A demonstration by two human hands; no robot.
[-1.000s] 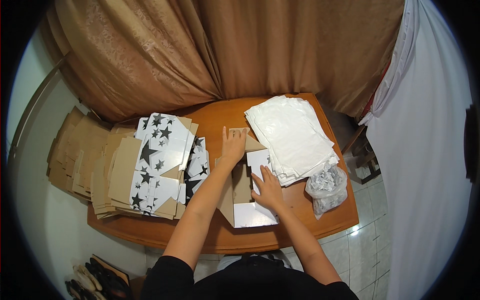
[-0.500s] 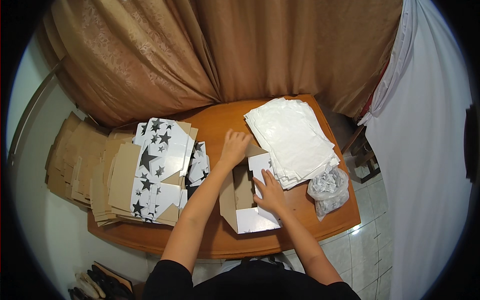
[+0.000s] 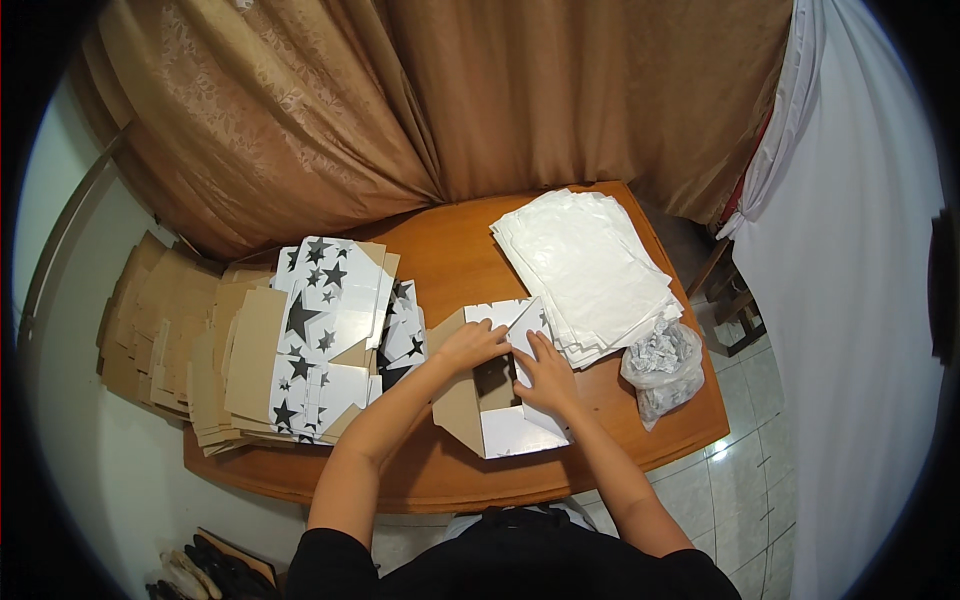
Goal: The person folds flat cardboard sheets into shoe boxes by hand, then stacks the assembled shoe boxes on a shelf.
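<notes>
A partly folded cardboard box (image 3: pixel 522 434), white with black stars outside and plain brown inside, lies on the wooden table in front of me. Its left panel (image 3: pixel 457 415) leans outward, and the inside is partly visible. My left hand (image 3: pixel 474 346) bends its fingers over the far white flap, gripping the box there. On the right side flap rests my right hand (image 3: pixel 546 381), its fingers spread and its thumb toward the opening. The undersides of both hands are hidden.
Flattened star-printed boxes (image 3: pixel 330 300) and brown cardboard blanks (image 3: pixel 160 325) are piled at the left. White sheets (image 3: pixel 590 275) are stacked at the right, beside a clear bag (image 3: pixel 662 375) of crumpled silvery material. Brown curtains (image 3: pixel 560 90) hang behind the table (image 3: pixel 440 235).
My left hand has come down and nearer, folding the box's far flap inward so its white starred face shows. The right hand stays on the right flap.
</notes>
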